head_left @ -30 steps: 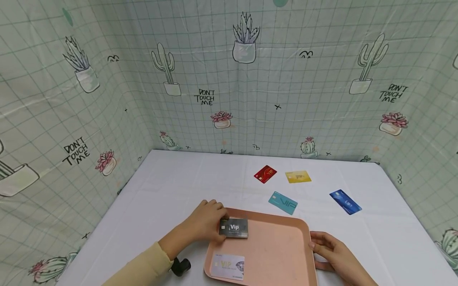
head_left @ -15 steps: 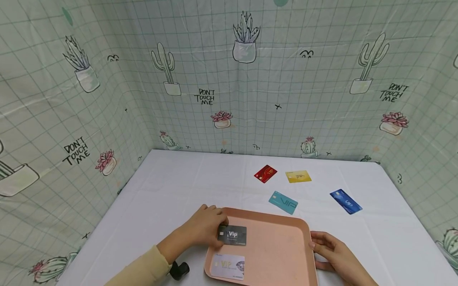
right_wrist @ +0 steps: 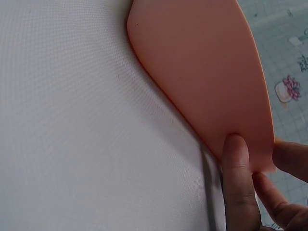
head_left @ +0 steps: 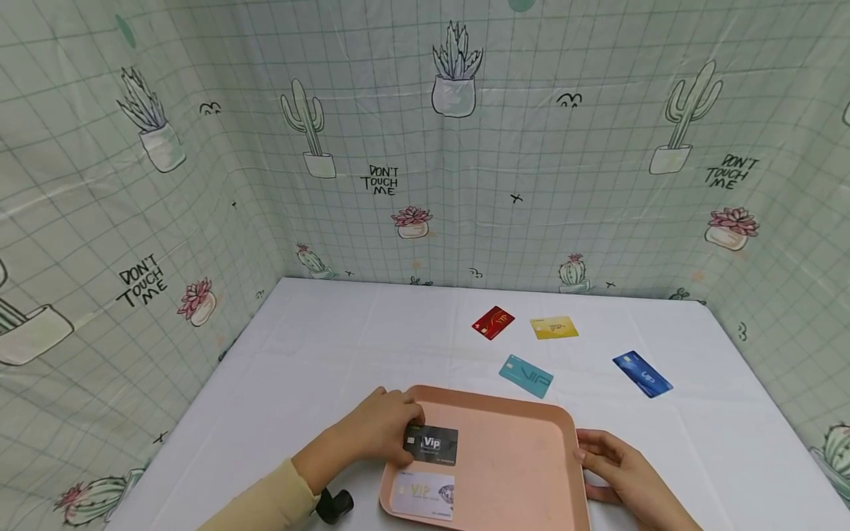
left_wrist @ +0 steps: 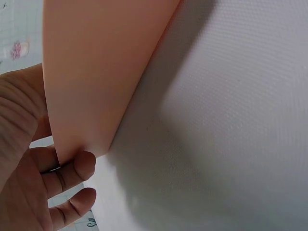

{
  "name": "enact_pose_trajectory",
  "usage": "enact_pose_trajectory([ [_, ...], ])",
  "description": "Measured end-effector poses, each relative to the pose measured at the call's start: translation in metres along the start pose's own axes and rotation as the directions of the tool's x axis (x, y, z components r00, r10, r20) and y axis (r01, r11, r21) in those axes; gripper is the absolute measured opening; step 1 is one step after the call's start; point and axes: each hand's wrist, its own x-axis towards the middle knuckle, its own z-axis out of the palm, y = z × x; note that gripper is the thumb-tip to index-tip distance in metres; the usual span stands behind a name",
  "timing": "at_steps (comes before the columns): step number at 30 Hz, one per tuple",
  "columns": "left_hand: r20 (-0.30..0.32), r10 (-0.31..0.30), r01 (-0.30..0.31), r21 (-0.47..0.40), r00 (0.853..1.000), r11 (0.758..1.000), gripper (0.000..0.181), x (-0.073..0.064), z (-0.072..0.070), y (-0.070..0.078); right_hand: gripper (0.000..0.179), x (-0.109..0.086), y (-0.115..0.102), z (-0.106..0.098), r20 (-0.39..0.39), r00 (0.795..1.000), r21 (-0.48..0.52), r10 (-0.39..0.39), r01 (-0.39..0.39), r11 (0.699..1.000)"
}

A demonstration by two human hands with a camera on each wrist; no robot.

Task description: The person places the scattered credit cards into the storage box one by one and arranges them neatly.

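Observation:
A dark grey VIP card (head_left: pixel 434 445) lies tilted slightly over the left part of the pink tray (head_left: pixel 511 457). My left hand (head_left: pixel 378 428) reaches over the tray's left wall and pinches the card's left end between thumb and fingers. In the left wrist view, some fingertips (left_wrist: pixel 85 165) touch the outside of the tray's wall, and the card is hidden. A white VIP card (head_left: pixel 423 495) lies in the tray's near left corner, just below the dark one. My right hand (head_left: pixel 620 472) holds the tray's right rim; in the right wrist view one finger (right_wrist: pixel 237 168) presses its outer wall.
Beyond the tray, on the white-covered table (head_left: pixel 319 332), lie a teal card (head_left: pixel 526 376), a red card (head_left: pixel 493 323), a yellow card (head_left: pixel 554 327) and a blue card (head_left: pixel 643 374). A small black object (head_left: pixel 335 507) is under my left wrist. Patterned cloth walls (head_left: pixel 451 162) surround the table.
My left hand has moved the dark grey card toward me inside the tray, closer to the white card, and the card has turned slightly. My right hand has stayed at the rim.

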Motion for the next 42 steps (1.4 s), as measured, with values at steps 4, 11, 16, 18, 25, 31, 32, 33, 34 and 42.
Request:
enact_pose_trajectory([
  [4,0.012,-0.003,0.003,-0.012,1.0,1.0,0.047,-0.001,-0.002,0.002,0.073,0.0,0.0,-0.001,0.0,1.0,-0.006,0.001,-0.001,1.0],
  [11,0.038,0.004,-0.003,-0.035,0.999,0.999,0.048,-0.003,-0.006,0.004,0.074,0.001,0.002,-0.002,0.016,1.0,0.002,-0.012,0.012,1.0],
  [16,0.039,0.011,-0.01,-0.017,0.999,1.0,0.048,-0.005,-0.007,0.005,0.074,0.002,0.003,-0.002,0.014,1.0,0.007,-0.018,0.017,1.0],
  [18,0.037,0.012,-0.012,-0.01,0.999,1.0,0.048,-0.006,-0.007,0.005,0.074,0.003,0.003,-0.002,0.01,1.0,0.005,-0.016,0.016,1.0],
  [25,0.028,0.008,-0.008,-0.018,1.0,1.0,0.047,-0.007,-0.006,0.006,0.074,0.002,0.001,-0.001,0.0,1.0,-0.004,-0.006,0.006,1.0],
  [31,0.026,-0.001,0.002,-0.025,1.0,1.0,0.042,-0.008,-0.005,0.008,0.076,0.001,0.001,0.0,-0.012,1.0,-0.007,0.007,-0.007,1.0],
  [32,0.024,-0.003,0.003,-0.024,1.0,1.0,0.04,-0.008,-0.005,0.009,0.076,0.001,0.001,0.0,-0.01,1.0,-0.008,0.006,-0.006,1.0],
  [33,0.021,-0.004,0.005,-0.024,1.0,1.0,0.038,-0.009,-0.006,0.009,0.075,0.001,0.002,0.0,-0.008,1.0,-0.009,0.005,-0.005,1.0],
  [34,0.017,-0.006,0.007,-0.028,1.0,1.0,0.036,-0.009,-0.006,0.01,0.075,0.002,0.002,0.0,-0.003,1.0,-0.011,0.001,-0.001,1.0],
  [42,0.015,-0.035,0.035,-0.043,0.999,0.998,0.053,-0.012,-0.003,0.014,0.076,0.001,0.002,0.0,-0.01,1.0,-0.006,0.004,-0.004,1.0],
])
